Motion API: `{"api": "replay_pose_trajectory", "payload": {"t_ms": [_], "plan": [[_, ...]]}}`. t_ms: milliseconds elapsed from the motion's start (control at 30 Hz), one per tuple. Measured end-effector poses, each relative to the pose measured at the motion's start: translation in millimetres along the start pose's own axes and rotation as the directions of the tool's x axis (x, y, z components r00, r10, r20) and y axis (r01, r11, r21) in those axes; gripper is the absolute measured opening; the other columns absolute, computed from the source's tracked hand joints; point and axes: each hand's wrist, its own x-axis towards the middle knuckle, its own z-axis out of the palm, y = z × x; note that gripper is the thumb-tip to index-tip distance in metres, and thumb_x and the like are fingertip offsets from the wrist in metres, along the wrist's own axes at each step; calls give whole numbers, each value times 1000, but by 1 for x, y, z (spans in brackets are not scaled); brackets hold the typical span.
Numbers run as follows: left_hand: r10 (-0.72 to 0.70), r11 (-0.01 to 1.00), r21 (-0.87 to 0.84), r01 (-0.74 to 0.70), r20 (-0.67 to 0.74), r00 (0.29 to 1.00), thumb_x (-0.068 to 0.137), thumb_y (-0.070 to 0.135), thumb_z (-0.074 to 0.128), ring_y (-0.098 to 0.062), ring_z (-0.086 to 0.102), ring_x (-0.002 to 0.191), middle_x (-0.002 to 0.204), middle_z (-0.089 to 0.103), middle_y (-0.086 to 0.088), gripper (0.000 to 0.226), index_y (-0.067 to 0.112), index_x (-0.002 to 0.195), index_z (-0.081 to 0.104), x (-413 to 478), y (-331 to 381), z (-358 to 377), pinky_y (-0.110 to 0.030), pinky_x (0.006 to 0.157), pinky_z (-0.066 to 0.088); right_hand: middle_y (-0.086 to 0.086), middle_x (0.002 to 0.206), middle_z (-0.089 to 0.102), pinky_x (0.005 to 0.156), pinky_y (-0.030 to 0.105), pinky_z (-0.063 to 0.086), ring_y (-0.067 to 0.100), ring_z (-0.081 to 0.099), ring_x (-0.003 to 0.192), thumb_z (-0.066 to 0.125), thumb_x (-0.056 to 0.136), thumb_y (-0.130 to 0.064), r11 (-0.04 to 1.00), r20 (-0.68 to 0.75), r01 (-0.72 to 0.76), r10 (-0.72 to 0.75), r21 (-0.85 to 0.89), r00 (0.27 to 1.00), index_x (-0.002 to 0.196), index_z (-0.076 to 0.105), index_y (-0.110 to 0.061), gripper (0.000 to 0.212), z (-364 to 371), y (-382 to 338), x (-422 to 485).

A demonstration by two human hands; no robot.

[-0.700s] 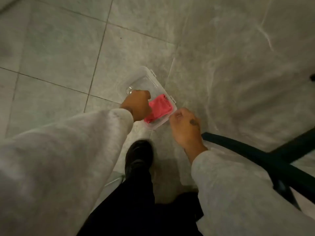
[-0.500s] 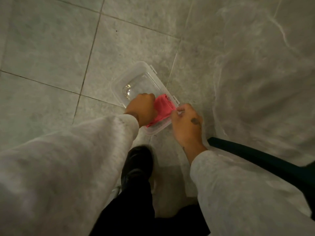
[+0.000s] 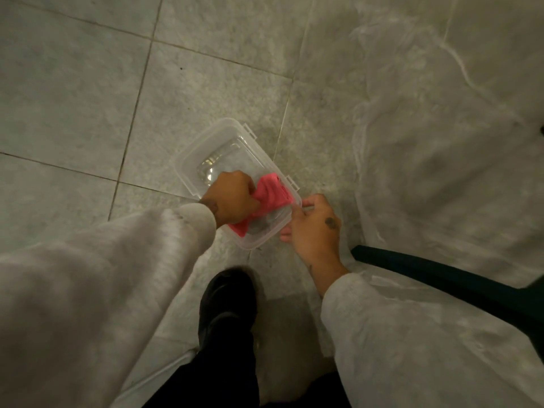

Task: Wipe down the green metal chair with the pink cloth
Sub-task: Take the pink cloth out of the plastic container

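Left hand (image 3: pixel 232 198) grips a crumpled pink cloth (image 3: pixel 272 192) inside a clear rectangular plastic container (image 3: pixel 185 178). Right hand (image 3: pixel 315 231) pinches its rim.

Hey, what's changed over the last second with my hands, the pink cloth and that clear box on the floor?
The right hand moved in to the clear plastic container and took hold of its near right edge. The left hand kept its grip on the pink cloth and bunched it up inside the container. The container stays on the floor, and the green chair stays untouched.
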Motion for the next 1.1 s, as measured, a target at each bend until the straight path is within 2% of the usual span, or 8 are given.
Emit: {"api": "replay_pose_trajectory", "payload": {"t_ms": [100, 233, 367, 500, 667, 733, 933, 1100], "plan": [[70, 996, -44, -72, -39, 997, 76, 24, 71, -12, 59, 67, 79, 68, -3, 17, 9, 85, 71, -20, 8, -23, -22, 58, 44, 11, 83, 70, 57, 46, 62, 25, 72, 64, 53, 98, -20, 1000, -14, 6, -6, 5, 1000, 82, 49, -29, 19, -9, -12, -8], [141, 985, -76, -152, -130, 981, 76, 21, 73, -5, 56, 63, 70, 62, 8, 8, 19, 81, 68, -49, 23, -57, -14, 56, 37, 7, 78, 67, 59, 48, 61, 25, 71, 67, 53, 98, -20, 987, 16, 153, -153, -43, 988, 84, 58, -25, 16, -29, -36, -32], [190, 957, -171, -234, -235, 953, 76, 15, 74, -7, 61, 69, 74, 67, 8, 9, 22, 79, 69, -85, 39, -85, -23, 62, 45, 1, 87, 70, 70, 48, 59, 21, 70, 78, 52, 96, -29, 925, 75, 374, -369, -65, 926, 101, 67, -24, 17, -50, -62, -70], [187, 907, -298, -297, -346, 919, 76, 11, 76, -14, 69, 73, 78, 73, 4, 13, 19, 84, 72, -125, 65, -106, -32, 70, 57, 1, 100, 70, 79, 42, 59, 15, 68, 89, 53, 98, -28, 865, 63, 500, -497, -49, 865, 118, 67, -19, 26, -72, -90, -108], [254, 809, -389, -441, -445, 858, 78, 8, 76, -15, 70, 73, 78, 74, 1, 13, 18, 87, 72, -193, 117, -142, -29, 69, 56, 0, 108, 65, 82, 35, 58, 10, 64, 91, 55, 100, -25, 777, -55, 629, -629, -16, 776, 128, 62, -25, 29, -106, -128, -172], [282, 782, -387, -489, -479, 831, 79, 9, 76, -10, 67, 68, 78, 73, 0, 12, 16, 88, 72, -219, 135, -158, -23, 66, 54, -1, 110, 65, 80, 32, 59, 8, 65, 91, 56, 100, -25, 746, -110, 666, -662, -1, 741, 129, 62, -24, 30, -120, -142, -195], [403, 621, -415, -665, -559, 725, 80, 2, 74, 5, 61, 55, 62, 70, 13, 10, 12, 83, 70, -323, 200, -208, -8, 54, 46, -9, 109, 61, 75, 6, 50, -3, 60, 89, 60, 98, -23, 627, -278, 779, -752, -23, 598, 128, 62, -24, 30, -186, -190, -285], [535, 462, -412, -785, -577, 618, 83, -1, 69, -1, 70, 64, 69, 75, 7, 13, 12, 85, 71, -405, 258, -231, -12, 61, 51, -10, 114, 61, 75, 10, 54, 0, 63, 94, 60, 98, -27, 562, -393, 827, -766, -23, 509, 131, 60, -25, 33, -243, -215, -354]]}}
